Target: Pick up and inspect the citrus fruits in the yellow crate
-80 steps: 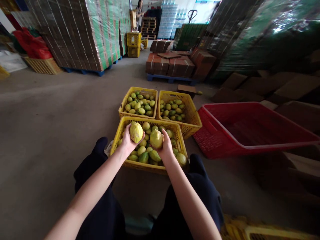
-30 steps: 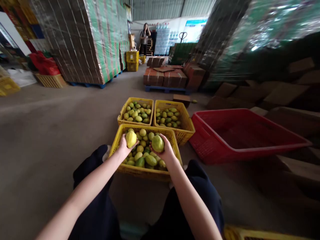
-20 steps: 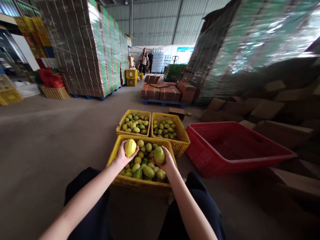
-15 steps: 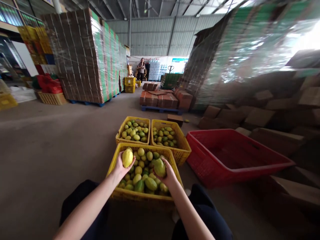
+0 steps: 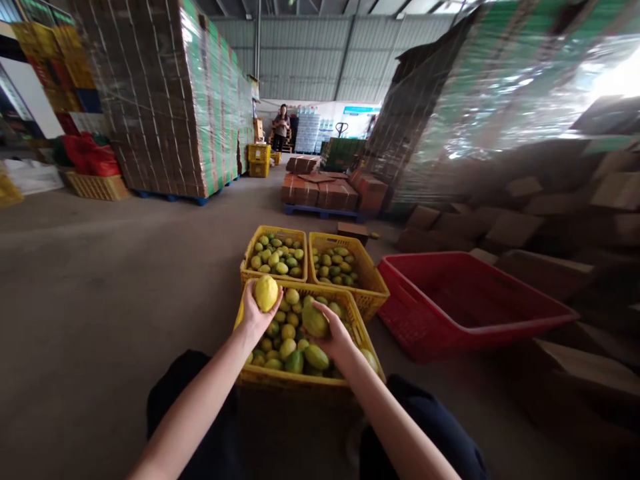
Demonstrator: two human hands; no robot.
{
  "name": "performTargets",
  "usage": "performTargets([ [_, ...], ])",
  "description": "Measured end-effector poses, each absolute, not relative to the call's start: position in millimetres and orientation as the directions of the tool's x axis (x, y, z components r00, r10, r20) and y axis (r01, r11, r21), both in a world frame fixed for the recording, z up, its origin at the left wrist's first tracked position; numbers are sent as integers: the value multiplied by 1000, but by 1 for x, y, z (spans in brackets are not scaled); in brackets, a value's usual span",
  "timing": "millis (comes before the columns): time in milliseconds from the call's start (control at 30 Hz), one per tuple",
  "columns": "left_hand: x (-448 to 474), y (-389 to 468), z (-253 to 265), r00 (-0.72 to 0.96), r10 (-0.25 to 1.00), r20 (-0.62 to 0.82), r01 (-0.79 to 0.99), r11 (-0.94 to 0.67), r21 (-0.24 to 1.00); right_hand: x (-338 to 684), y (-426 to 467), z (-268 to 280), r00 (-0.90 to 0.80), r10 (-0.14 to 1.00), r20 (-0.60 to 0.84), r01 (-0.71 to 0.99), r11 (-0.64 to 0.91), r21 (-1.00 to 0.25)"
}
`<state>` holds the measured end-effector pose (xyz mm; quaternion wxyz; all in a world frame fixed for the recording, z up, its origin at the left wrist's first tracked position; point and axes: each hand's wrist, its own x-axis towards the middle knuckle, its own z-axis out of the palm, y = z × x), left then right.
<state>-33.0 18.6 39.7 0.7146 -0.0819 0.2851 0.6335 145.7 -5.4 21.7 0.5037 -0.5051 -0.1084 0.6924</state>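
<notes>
Here, over the front yellow crate, our left hand cradles a yellow fruit, fingers beneath presumably to carry its weight, while our right hand grasps a greenish fruit.

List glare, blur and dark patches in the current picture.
Head view: glare on the wrapped stack at right; streaky blur toward the edges, cardboard boxes included; deep shadow below the near crate; the fruit in the left hand fairly clear.

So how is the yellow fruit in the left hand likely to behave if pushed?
The yellow fruit would probably roll, perhaps unevenly, being rounded but oblong. It looks fairly firm, showing no visible dent in the left hand.
</notes>
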Motion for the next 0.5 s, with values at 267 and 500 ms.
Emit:
performTargets([
  [267,-16,25,22,179,804,-566,-939,311,145,168,-5,25,-76,774,-628,-674,-504,-540],
  [500,17,25,19,133,856,-500,-904,312,293,156,9,31,24,830,-558,-719,-374,-587],
])
